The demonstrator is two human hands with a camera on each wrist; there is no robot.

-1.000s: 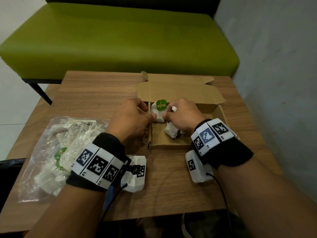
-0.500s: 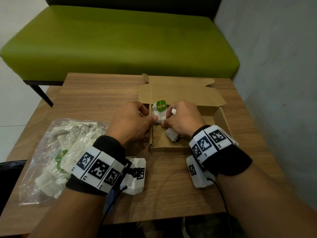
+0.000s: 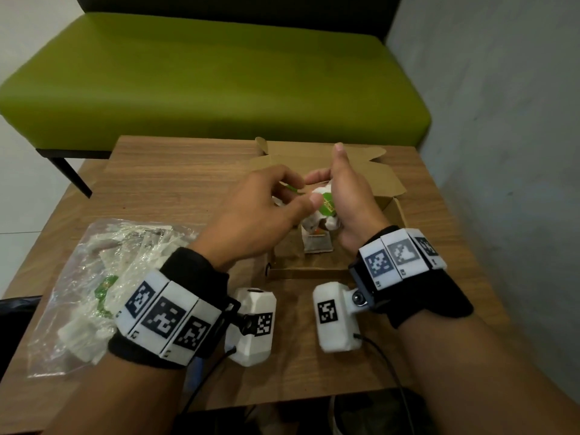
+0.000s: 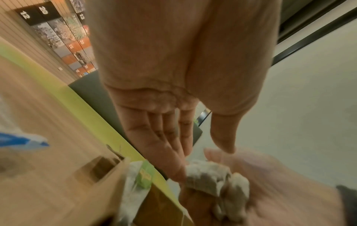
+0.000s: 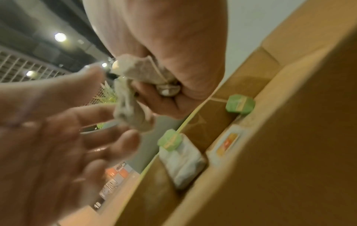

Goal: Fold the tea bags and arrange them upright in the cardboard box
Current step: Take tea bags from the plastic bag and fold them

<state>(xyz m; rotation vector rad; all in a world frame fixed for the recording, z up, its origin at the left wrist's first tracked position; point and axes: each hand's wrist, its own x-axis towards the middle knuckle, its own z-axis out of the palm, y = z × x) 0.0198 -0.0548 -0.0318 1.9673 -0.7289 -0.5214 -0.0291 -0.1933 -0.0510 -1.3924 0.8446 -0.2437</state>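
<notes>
A crumpled white tea bag sits in the person's right hand, lifted clear above the near left part of the cardboard box. The right wrist view shows the curled fingers and palm closed round the bag while its loose end hangs out below; the thumb points up and away from it. Held this way, the bag is probably steadied so the other hand can work on it. The left hand comes in from the left with fingers loosely spread and relaxed, its fingertips at the edge of the bag; whether it pinches anything, perhaps the string or the green tag, cannot be told through the blur. The fold looks unfinished.

Below the hands, inside the box, another tea bag with a green tag stands against the left wall, seemingly propped there to stay upright, and a flat packet lies on the floor nearer the person. A loose green tag rests farther along. The box lid stands open on the far side, leaving the interior reachable.

To the left on the wooden table lies a clear plastic bag holding more tea bags, close by the left arm for the next pick.
</notes>
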